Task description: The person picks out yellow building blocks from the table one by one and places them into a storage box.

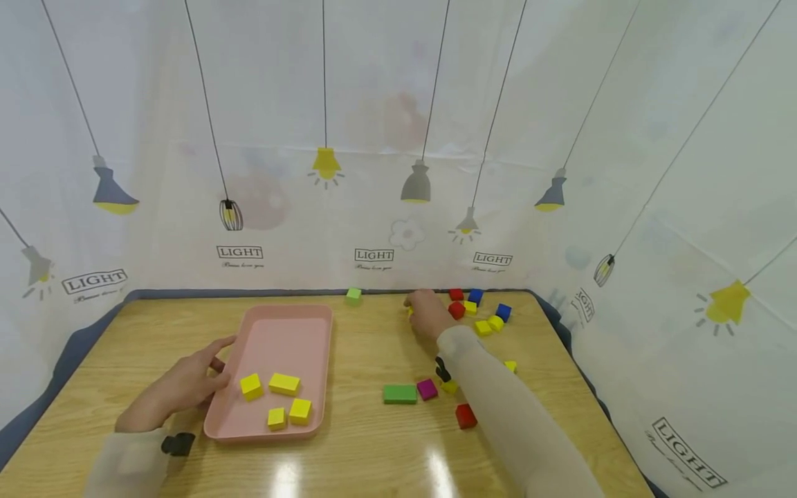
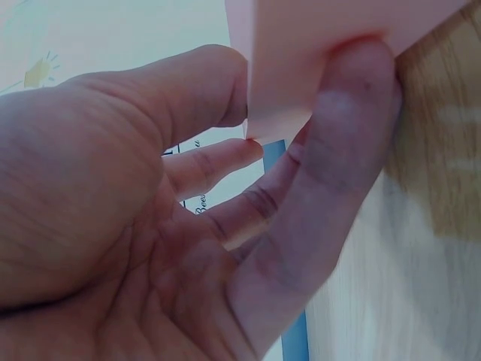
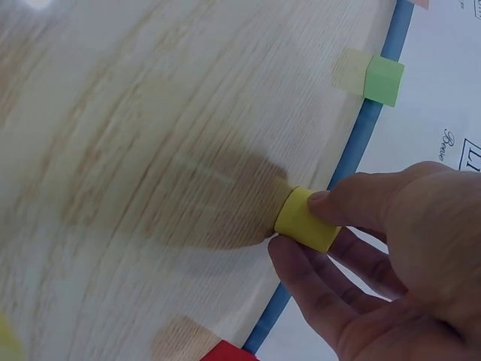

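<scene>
"Pink tray (image 1: 283, 339), near left on the bench (image 1: 361, 346). Contents?"

"Four yellow blocks (image 1: 284, 384), all in its near half, lying close to one another."

"Left hand (image 1: 189, 377)?"

"At the tray's left side. Fingers apart and loosely bent, fingertips touching the wall."

"Right of the tray?"

"Red block (image 1: 465, 416) nearest, beside the right sleeve (image 1: 517, 415). Slightly farther, a magenta block (image 1: 427, 389) with a flat green block (image 1: 400, 394) just to its left."

"Right hand (image 1: 429, 315)?"

"Over the far part of the bench, closed to a pinch: thumb and fingertips grip a yellow piece (image 3: 304, 222) with a curved side. Piece sits near the far edge; cannot tell whether it touches the surface."

"Around that hand?"

"Light green cube (image 1: 353, 297) at the far edge, well to its left. Cluster of red, blue and yellow blocks (image 1: 470, 308) to its right."

"Farthest?"

"White backdrop (image 1: 373, 207), printed with hanging lamps and the word LIGHT."
</scene>
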`<state>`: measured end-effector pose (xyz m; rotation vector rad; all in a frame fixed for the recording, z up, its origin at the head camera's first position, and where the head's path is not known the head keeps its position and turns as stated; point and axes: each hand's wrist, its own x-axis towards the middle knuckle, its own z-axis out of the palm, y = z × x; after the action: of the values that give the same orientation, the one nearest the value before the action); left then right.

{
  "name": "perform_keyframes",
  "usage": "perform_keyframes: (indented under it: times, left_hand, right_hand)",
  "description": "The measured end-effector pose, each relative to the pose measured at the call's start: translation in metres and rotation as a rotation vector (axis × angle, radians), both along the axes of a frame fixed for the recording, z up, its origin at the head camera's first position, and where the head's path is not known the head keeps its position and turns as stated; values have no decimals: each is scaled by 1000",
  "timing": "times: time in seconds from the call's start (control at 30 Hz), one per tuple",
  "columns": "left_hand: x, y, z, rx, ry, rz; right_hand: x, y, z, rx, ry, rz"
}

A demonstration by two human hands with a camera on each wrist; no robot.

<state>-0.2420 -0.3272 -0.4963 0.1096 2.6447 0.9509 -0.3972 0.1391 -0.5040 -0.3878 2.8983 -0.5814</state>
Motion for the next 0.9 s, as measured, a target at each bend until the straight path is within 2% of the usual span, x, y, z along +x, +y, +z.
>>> perform_keyframes:
  times: [0.43, 0.7, 0.9]
  left_hand:
    - [-1, -1, -3, -25, 2, 5]
    - [-1, -2, -1, -41, 26, 2]
    - [-2, 0, 0, -38, 4, 7]
  right_hand:
    - [2, 3, 2, -21, -15, -13]
    - [3, 1, 6, 1, -10, 19]
    - [9, -1, 8, 9, 2, 27]
